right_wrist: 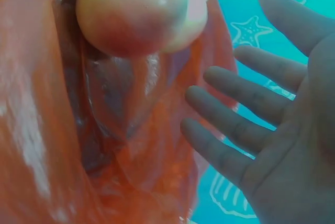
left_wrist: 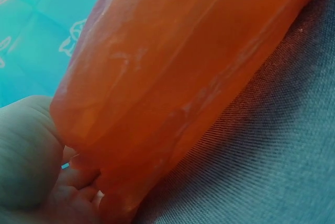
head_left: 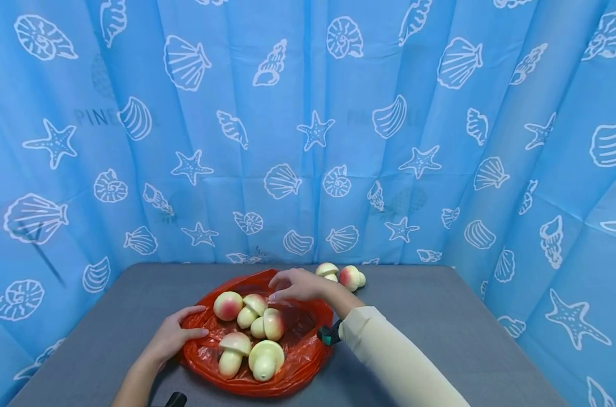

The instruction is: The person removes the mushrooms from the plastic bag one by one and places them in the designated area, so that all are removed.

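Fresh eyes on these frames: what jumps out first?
The bright red plastic bag on the gray table, with five pale, pink-tinged mushroom-shaped pieces inside it. Next, the left hand holds the bag's left rim, while the right hand hovers over its far side, holding nothing. Behind, a blue curtain with white seashell and starfish prints fills the head view's upper part.

A blue curtain (head_left: 292, 96) printed with white shells (head_left: 186, 63) and starfish (head_left: 315, 130) hangs in folds from nine o'clock through twelve to three; faint lettering (head_left: 98, 117) shows at ten. At six lies a grey tabletop (head_left: 435, 328).
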Demonstrator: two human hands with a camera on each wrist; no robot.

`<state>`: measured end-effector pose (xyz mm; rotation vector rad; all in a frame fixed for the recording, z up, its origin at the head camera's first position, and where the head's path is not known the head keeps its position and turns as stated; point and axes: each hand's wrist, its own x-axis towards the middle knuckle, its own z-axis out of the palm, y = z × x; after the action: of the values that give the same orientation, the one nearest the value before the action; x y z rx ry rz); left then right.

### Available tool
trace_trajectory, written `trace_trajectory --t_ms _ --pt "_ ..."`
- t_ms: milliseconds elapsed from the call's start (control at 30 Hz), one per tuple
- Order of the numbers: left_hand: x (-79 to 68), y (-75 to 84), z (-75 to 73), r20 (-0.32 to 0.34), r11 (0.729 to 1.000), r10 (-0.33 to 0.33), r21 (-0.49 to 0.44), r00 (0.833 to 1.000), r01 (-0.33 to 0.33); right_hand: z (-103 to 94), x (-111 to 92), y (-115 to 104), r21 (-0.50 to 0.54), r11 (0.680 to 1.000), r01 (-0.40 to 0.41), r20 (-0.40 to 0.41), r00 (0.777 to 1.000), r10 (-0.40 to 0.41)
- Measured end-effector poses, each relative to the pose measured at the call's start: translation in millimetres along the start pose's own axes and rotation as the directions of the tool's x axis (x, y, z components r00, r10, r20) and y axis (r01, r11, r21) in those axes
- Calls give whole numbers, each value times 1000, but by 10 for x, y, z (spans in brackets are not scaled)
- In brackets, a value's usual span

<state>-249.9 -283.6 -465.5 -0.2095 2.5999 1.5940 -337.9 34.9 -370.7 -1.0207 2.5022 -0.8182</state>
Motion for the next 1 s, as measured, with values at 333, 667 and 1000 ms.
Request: trace_trajectory --t_ms 333,667,1000 --pt "-10 5 -1 1 1000 11 -4 1000 -11 184 67 11 -22 1000 -2 89 996 4" --pt "-15 11 -4 -4 1000 13 -6 1000 -13 278 71 6 20 1000 -18 84 996 17" --pt "-24 32 -2 3 1000 0 -17 1000 0 346 26 -11 -5 1000 -13 98 995 13"
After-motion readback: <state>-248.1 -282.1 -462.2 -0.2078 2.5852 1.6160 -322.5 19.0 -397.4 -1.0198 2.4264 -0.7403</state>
